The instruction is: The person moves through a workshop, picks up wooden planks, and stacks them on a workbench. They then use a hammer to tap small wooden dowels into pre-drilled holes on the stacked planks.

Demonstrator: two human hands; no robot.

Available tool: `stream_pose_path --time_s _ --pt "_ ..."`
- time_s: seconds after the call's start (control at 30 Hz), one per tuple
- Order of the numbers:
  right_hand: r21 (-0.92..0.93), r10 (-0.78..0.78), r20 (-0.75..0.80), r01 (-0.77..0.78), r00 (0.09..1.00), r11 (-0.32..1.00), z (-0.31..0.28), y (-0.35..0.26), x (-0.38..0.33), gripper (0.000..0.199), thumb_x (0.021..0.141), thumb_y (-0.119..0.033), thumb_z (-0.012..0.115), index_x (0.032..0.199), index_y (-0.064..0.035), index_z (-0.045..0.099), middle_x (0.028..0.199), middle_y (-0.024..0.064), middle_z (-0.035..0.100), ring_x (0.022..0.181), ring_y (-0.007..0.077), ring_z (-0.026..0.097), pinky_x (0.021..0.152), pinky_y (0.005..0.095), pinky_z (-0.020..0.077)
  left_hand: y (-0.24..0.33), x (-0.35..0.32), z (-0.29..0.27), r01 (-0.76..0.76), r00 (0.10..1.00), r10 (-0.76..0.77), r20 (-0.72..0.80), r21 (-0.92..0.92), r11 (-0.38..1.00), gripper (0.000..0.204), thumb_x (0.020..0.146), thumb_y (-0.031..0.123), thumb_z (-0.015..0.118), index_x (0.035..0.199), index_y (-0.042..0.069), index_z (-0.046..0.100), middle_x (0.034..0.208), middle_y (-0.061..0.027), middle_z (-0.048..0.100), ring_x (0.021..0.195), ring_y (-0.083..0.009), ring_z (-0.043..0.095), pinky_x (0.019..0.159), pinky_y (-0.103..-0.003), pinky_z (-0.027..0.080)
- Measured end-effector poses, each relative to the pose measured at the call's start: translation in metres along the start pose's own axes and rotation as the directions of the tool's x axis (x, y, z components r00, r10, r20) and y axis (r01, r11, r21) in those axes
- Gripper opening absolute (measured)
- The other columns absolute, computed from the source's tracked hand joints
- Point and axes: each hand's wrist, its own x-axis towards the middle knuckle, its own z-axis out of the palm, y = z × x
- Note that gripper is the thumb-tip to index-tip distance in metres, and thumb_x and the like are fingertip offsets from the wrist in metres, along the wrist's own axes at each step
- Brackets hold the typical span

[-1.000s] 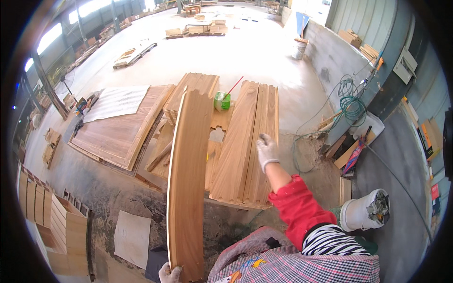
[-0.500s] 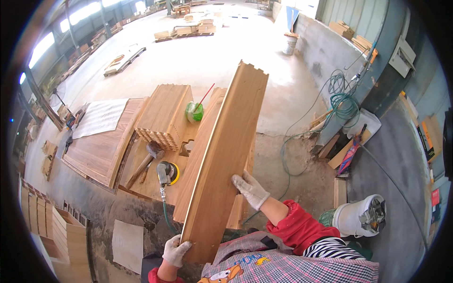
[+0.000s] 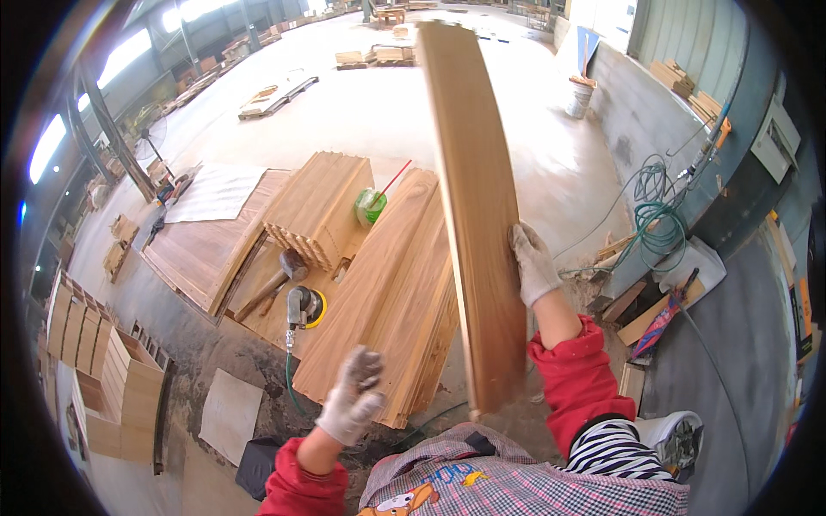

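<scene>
Right grip (image 3: 534,262), a hand in a whitish work glove, is clasping the right edge of a long, flat, brown wooden plank (image 3: 483,224) with a paler left edge. That plank is standing nearly upright in the air, its lower end hanging in front of the person and to the right of the stacked boards, its upper end showing against the bright floor (image 3: 551,163). Left grip (image 3: 353,397), gloved likewise, is hovering released, its fingers loosely curled; whether it is brushing the boards behind it, I cannot tell. Red fabric sleeves (image 3: 578,370) are covering the forearms, and a grey-and-pink checked cloth apron (image 3: 559,488) is spreading along the lower edge.

Just beyond the left grip, a stack of long, brown, grooved wooden boards (image 3: 379,292) is lying on a low, pale wooden desk (image 3: 277,323). To their left, a round grey power sander with a yellow pad (image 3: 301,308) is resting, a green rubber hose (image 3: 291,378) trailing from it. Behind it, a wooden mallet with a dark head (image 3: 293,265) is lying. Farther off, a block of brown wooden panels with toothed ends (image 3: 320,196) is sitting beside a green translucent container (image 3: 369,208), from which a thin red stick (image 3: 397,179) is leaning. To the left, a white rectangular sheet (image 3: 215,192) is covering part of a broad reddish-brown wooden panel (image 3: 196,248). Well beyond, a whitish round bucket (image 3: 579,99) is standing near a grey wall (image 3: 621,105), and pale timber stacks (image 3: 383,57) are lying on the floor.
</scene>
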Motion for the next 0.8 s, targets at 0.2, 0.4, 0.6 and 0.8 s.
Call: stream_pose_path --time_s 0.2,0.4,0.6,0.8 --pt "-0.541 0.08 0.578 0.308 0.812 0.782 -0.056 0.025 -0.015 0.041 0.09 -0.041 0.056 0.095 -0.0018 0.064 0.075 0.0069 0.06 0.074 0.0122 0.055 0.069 0.0296 0.0468 0.023 -0.015 -0.061 -0.302 0.842 -0.014 -0.539 -0.493 0.816 0.072 0.089 0.06 0.043 0.145 0.021 0.02 0.139 -0.0108 0.038 0.12 -0.0331 0.045 0.095 -0.052 0.042" --pt "-0.719 0.616 0.682 0.515 0.394 0.466 -0.018 0.029 -0.019 0.04 0.086 -0.049 0.056 0.093 -0.0108 0.067 0.085 0.0133 0.067 0.081 0.0305 0.063 0.071 0.0365 0.0486 -0.015 -0.103 -0.055 -0.041 0.724 -0.272 -0.634 -0.433 0.9 0.061 0.082 0.037 0.064 0.132 0.01 0.041 0.125 -0.0067 0.052 0.113 -0.0252 0.053 0.092 -0.042 0.047" --pt "-0.542 0.677 0.694 0.797 0.247 0.265 0.054 0.037 0.02 0.045 0.082 -0.055 0.056 0.087 -0.0117 0.07 0.084 0.0125 0.067 0.083 0.0321 0.063 0.072 0.0409 0.0481 -0.088 -0.176 -0.003 0.191 0.631 -0.502 -0.592 -0.508 0.84 0.048 0.088 0.019 0.061 0.131 0.013 0.039 0.118 -0.0061 0.054 0.105 -0.0238 0.056 0.084 -0.045 0.052" --pt "-0.491 0.539 0.767 0.859 0.348 0.145 0.126 0.049 0.065 0.04 0.081 -0.048 0.06 0.09 -0.011 0.07 0.089 0.0119 0.067 0.087 0.0308 0.063 0.077 0.0403 0.0489 -0.09 -0.142 0.036 0.019 0.589 -0.608 -0.532 -0.743 0.669 0.047 0.092 0.029 0.055 0.131 0.018 0.032 0.124 -0.0109 0.049 0.104 -0.0354 0.056 0.076 -0.054 0.052"
